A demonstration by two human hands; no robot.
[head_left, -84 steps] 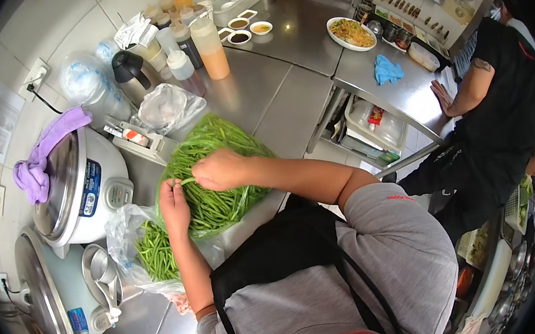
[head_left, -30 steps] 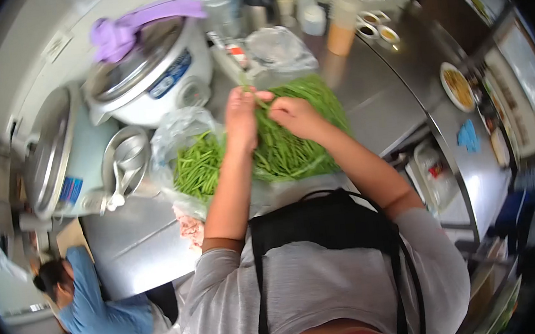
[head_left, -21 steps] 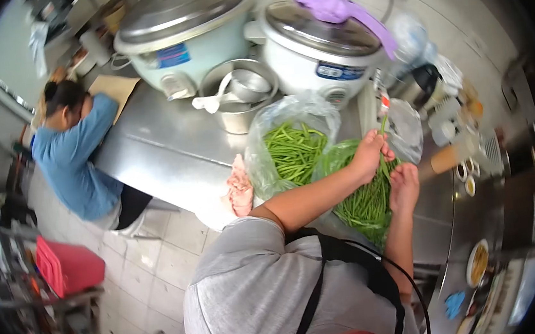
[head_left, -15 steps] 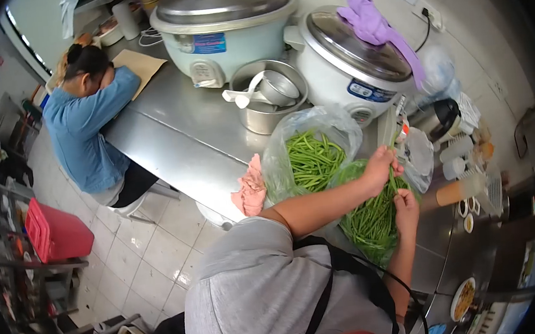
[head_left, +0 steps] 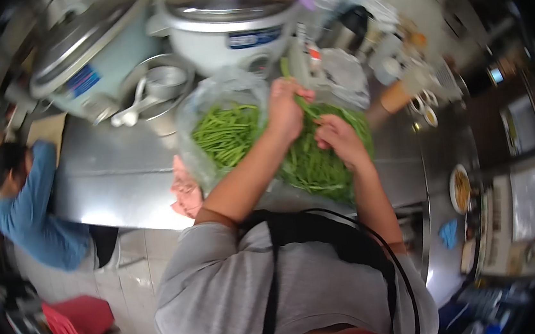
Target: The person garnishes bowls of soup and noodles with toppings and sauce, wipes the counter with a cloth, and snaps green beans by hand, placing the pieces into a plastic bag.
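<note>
My left hand (head_left: 287, 108) is closed on green beans, whose ends stick up above its fingers. Close beside it on the right, my right hand (head_left: 340, 139) has its fingers curled at the lower part of the same beans; blur hides their exact grip. Both hands are over a green plastic bag full of long beans (head_left: 319, 171). Left of it, an open clear bag (head_left: 194, 126) holds shorter bean pieces (head_left: 227, 134). A pink cloth (head_left: 185, 191) lies at the edge of the steel table (head_left: 115, 191).
Two rice cookers (head_left: 232, 32) (head_left: 98, 51) stand along the wall, with a pot of scoops (head_left: 160, 93) before them. Sauce bottles (head_left: 402, 89) are at the right. A person in blue (head_left: 40, 214) leans on the table's left end. A noodle plate (head_left: 460, 190) sits far right.
The view has swung back to the right, so the bags and cookers appear further left. My hands stay over the green bag, with slightly more space between them.
</note>
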